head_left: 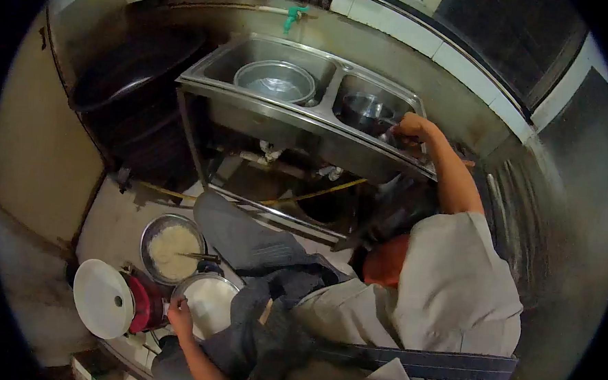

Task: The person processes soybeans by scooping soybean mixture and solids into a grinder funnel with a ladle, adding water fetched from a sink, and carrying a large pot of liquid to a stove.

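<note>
My right hand (415, 127) reaches over the right basin of the steel sink (308, 111), with its fingers closed on a small shiny piece I cannot make out. A dark metal pot (366, 111) sits in that basin beside the hand. Low on the left, my left hand (179, 314) is curled between a red appliance (145, 304) and the rim of a steel bowl of white batter (209, 302). What its fingers grip is too small to make out. Behind that bowl, another steel bowl (172, 248) holds a pale, lumpy mix with a dark-handled utensil (207, 257) in it.
A round metal basin (275, 82) stands in the left sink. Above it is a green tap (292, 19). Large black tubs (134, 78) are stacked at the left. A white round lid or dish (104, 298) tilts against the red appliance. A yellow hose (318, 191) runs beneath the sink.
</note>
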`<action>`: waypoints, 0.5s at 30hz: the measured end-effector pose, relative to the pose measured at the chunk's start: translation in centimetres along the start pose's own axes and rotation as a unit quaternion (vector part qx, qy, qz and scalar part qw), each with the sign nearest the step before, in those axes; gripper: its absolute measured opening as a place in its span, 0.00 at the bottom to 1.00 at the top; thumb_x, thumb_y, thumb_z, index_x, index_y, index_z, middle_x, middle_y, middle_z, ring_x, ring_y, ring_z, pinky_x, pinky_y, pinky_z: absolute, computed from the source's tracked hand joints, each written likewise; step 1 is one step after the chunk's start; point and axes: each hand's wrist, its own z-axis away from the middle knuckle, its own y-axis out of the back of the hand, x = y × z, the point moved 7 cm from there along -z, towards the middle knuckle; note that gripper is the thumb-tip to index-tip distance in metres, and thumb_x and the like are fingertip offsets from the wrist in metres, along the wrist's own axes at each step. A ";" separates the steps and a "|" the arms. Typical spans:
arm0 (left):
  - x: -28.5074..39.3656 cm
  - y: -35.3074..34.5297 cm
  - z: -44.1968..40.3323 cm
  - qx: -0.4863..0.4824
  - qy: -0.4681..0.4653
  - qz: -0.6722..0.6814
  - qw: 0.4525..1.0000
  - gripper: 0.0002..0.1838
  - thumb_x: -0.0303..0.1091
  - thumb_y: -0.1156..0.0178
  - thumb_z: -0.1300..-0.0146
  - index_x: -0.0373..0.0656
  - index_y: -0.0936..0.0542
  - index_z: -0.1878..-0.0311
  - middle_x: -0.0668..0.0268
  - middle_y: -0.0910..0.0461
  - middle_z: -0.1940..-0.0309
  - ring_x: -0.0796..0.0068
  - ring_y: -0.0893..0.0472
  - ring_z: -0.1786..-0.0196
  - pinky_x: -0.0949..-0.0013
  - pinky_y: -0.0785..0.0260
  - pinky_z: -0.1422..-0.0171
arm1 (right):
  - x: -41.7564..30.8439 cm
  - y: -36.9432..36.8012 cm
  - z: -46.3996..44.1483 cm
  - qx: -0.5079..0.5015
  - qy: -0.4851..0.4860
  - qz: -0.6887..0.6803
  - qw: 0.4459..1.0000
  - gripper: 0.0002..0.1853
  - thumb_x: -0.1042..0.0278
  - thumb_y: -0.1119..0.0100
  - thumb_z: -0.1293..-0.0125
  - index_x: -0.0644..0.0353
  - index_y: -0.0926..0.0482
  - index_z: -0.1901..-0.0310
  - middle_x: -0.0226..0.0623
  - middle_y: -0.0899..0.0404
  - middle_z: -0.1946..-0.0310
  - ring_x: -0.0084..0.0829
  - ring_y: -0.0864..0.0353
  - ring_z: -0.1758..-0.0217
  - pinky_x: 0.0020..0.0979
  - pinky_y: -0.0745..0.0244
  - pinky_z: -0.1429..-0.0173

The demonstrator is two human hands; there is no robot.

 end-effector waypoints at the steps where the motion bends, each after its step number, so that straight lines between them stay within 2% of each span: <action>1: 0.0 0.1 0.1 0.000 0.013 -0.004 1.000 0.08 0.27 0.44 0.40 0.34 0.20 0.61 0.57 0.18 0.69 0.63 0.19 0.64 0.64 0.29 0.54 | 0.0 0.1 0.1 -0.002 0.002 0.003 1.000 0.14 0.59 0.39 0.38 0.61 0.20 0.74 0.35 0.22 0.79 0.26 0.30 0.82 0.35 0.36 0.78; 3: -0.6 -0.2 0.1 -0.009 0.034 0.031 0.999 0.08 0.27 0.44 0.40 0.34 0.20 0.61 0.57 0.17 0.69 0.63 0.19 0.64 0.64 0.29 0.55 | -0.5 2.5 0.9 0.155 0.024 -0.030 0.987 0.14 0.58 0.37 0.38 0.62 0.21 0.71 0.36 0.21 0.78 0.26 0.27 0.81 0.35 0.34 0.78; 4: -0.9 -0.3 -0.1 -0.019 0.051 0.064 0.996 0.09 0.28 0.45 0.40 0.34 0.20 0.60 0.57 0.17 0.69 0.64 0.18 0.64 0.64 0.28 0.55 | -0.9 2.5 1.0 0.154 0.027 -0.029 0.987 0.14 0.58 0.37 0.38 0.62 0.21 0.71 0.36 0.21 0.78 0.26 0.27 0.81 0.35 0.34 0.78; 6: -1.4 -0.6 -0.3 -0.035 0.064 0.068 0.995 0.09 0.28 0.45 0.40 0.34 0.20 0.60 0.56 0.17 0.69 0.64 0.18 0.64 0.65 0.28 0.56 | -4.6 4.6 3.2 0.367 0.167 0.108 0.909 0.15 0.58 0.38 0.38 0.65 0.22 0.69 0.37 0.21 0.78 0.24 0.26 0.80 0.35 0.32 0.79; 7: -1.8 -1.0 -0.2 -0.053 0.075 0.073 0.993 0.09 0.28 0.45 0.40 0.34 0.20 0.60 0.56 0.17 0.69 0.65 0.18 0.64 0.65 0.28 0.56 | -6.1 4.8 3.8 0.364 0.171 0.108 0.909 0.15 0.58 0.38 0.38 0.65 0.22 0.69 0.37 0.21 0.78 0.24 0.26 0.80 0.35 0.32 0.79; 8: -2.6 -1.4 -0.2 -0.051 0.078 0.072 0.993 0.09 0.28 0.45 0.40 0.34 0.20 0.60 0.56 0.17 0.69 0.65 0.18 0.64 0.65 0.28 0.56 | -7.4 3.9 3.1 0.224 0.182 -0.067 0.955 0.17 0.58 0.38 0.37 0.68 0.23 0.68 0.40 0.20 0.77 0.25 0.24 0.79 0.34 0.30 0.78; 9: -3.4 -1.9 -0.3 -0.048 0.072 0.069 0.994 0.09 0.29 0.45 0.40 0.34 0.20 0.61 0.57 0.17 0.69 0.65 0.17 0.64 0.66 0.28 0.57 | -9.3 2.4 2.9 0.071 0.183 -0.238 0.951 0.19 0.57 0.38 0.37 0.70 0.23 0.67 0.42 0.20 0.76 0.27 0.21 0.78 0.34 0.28 0.77; 11: -3.4 -2.1 -0.1 -0.042 0.070 0.068 0.994 0.09 0.29 0.45 0.39 0.34 0.20 0.61 0.57 0.17 0.69 0.66 0.17 0.64 0.66 0.28 0.58 | -14.5 1.7 3.0 0.034 0.230 -0.147 0.961 0.21 0.56 0.38 0.37 0.73 0.25 0.69 0.47 0.20 0.76 0.30 0.18 0.75 0.33 0.26 0.76; 12: -2.2 -2.0 -0.1 -0.056 0.082 0.041 0.994 0.10 0.30 0.45 0.39 0.34 0.20 0.61 0.57 0.17 0.70 0.66 0.17 0.65 0.66 0.28 0.59 | -16.8 1.2 2.4 0.033 0.236 -0.144 0.960 0.21 0.56 0.38 0.37 0.73 0.25 0.69 0.47 0.20 0.76 0.30 0.18 0.75 0.33 0.26 0.76; 14: -2.2 -2.1 0.2 -0.066 0.097 0.014 0.993 0.10 0.31 0.46 0.38 0.34 0.20 0.61 0.57 0.17 0.70 0.67 0.18 0.66 0.67 0.28 0.59 | -20.2 0.0 1.0 0.076 0.206 0.018 0.975 0.13 0.66 0.41 0.38 0.72 0.24 0.68 0.46 0.20 0.76 0.40 0.17 0.75 0.40 0.22 0.72; 15: -2.9 -2.4 0.4 -0.056 0.080 0.050 0.994 0.10 0.31 0.46 0.38 0.34 0.20 0.62 0.58 0.18 0.72 0.68 0.18 0.67 0.67 0.28 0.60 | -21.1 -0.8 -0.5 0.075 0.213 0.021 0.974 0.13 0.66 0.41 0.38 0.72 0.24 0.68 0.46 0.20 0.76 0.40 0.17 0.75 0.40 0.22 0.72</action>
